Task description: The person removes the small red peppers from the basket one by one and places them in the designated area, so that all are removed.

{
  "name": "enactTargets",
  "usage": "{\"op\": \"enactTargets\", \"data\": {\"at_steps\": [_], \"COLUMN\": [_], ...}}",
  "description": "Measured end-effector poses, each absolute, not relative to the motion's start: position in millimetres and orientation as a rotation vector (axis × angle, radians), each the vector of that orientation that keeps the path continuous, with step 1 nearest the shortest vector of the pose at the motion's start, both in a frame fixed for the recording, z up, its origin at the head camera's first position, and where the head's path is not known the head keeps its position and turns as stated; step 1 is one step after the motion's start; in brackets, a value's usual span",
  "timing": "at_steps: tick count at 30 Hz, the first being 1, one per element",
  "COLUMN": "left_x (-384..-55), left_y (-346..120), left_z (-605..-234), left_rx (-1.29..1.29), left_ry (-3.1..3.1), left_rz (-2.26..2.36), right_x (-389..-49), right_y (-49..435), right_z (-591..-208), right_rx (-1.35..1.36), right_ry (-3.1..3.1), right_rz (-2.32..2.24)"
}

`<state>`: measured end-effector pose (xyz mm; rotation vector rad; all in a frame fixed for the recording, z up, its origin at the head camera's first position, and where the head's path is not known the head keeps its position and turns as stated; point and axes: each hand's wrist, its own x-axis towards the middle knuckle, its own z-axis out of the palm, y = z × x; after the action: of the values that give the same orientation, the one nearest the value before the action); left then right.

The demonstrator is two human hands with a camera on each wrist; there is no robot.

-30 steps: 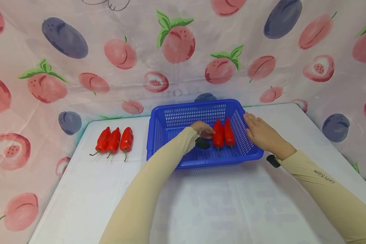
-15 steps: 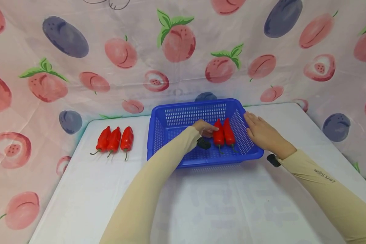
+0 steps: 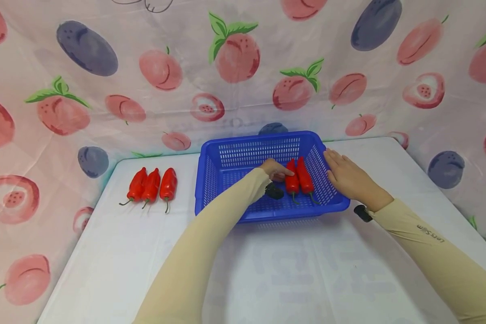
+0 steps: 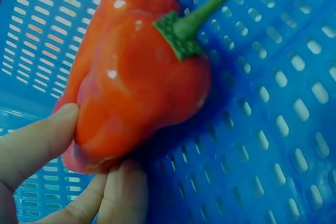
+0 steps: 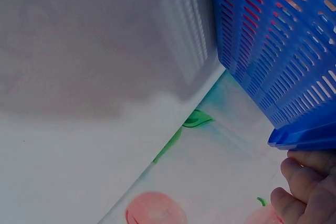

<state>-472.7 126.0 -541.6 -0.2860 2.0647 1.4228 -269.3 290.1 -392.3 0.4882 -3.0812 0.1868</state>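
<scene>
Inside the blue plastic basket point(image 3: 334, 208) two red peppers lie side by side, stems towards me. My left hand point(image 3: 273, 168) reaches in and pinches the left red pepper point(image 3: 292, 183); the right red pepper point(image 3: 306, 180) lies against it. Close up in the left wrist view, the thumb is on one side of the held pepper point(image 4: 142, 72) and fingertips point(image 4: 134, 187) are at its lower end. With fingers extended, my right hand point(image 3: 351, 177) rests on the basket's right rim. Only its fingers show in the right wrist view, beside the basket wall point(image 5: 283, 66).
Three more red peppers point(image 3: 150, 186) lie in a row on the white table point(image 3: 105, 261), left of the basket. Behind the table hangs a fruit-patterned cloth point(image 3: 243, 103). The basket stands near the table's back edge.
My left hand has moved slightly right, its thumb coming over the left pepper. That pepper has shifted a little to the right. The right hand has stayed on the rim.
</scene>
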Motion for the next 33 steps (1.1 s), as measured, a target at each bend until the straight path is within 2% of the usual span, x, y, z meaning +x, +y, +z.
{"op": "enactTargets", "data": {"at_steps": [5, 15, 19, 25, 28, 30, 33], "left_x": [-481.6, -541.6, -533.8, -479.1, -465.4, -473.4, -499.6], "left_y": [129.9, 136.4, 132.9, 118.3, 114.5, 117.1, 125.2], "left_z": [-553.1, -627.3, -618.4, -550.8, -531.7, -540.9, -573.4], "left_rx": [-0.287, -0.208, -0.199, -0.232, -0.239, -0.235, -0.248], "left_ry": [2.06, 1.924, 1.893, 1.889, 1.88, 1.896, 1.898], "left_rz": [1.394, 1.452, 1.476, 1.491, 1.483, 1.465, 1.439], "right_x": [-269.9, -268.8, -268.0, -268.5, -269.1, -269.5, -269.8], "right_y": [290.1, 289.8, 289.3, 289.4, 289.7, 289.8, 289.8], "right_z": [-392.5, -392.1, -389.8, -389.3, -390.3, -390.9, -391.6], "right_rx": [0.476, 0.471, 0.461, 0.452, 0.447, 0.444, 0.439], "right_ry": [-3.09, -3.09, -3.093, -3.102, -3.105, -3.106, -3.114], "right_rz": [0.192, 0.198, 0.2, 0.193, 0.195, 0.194, 0.196]}}
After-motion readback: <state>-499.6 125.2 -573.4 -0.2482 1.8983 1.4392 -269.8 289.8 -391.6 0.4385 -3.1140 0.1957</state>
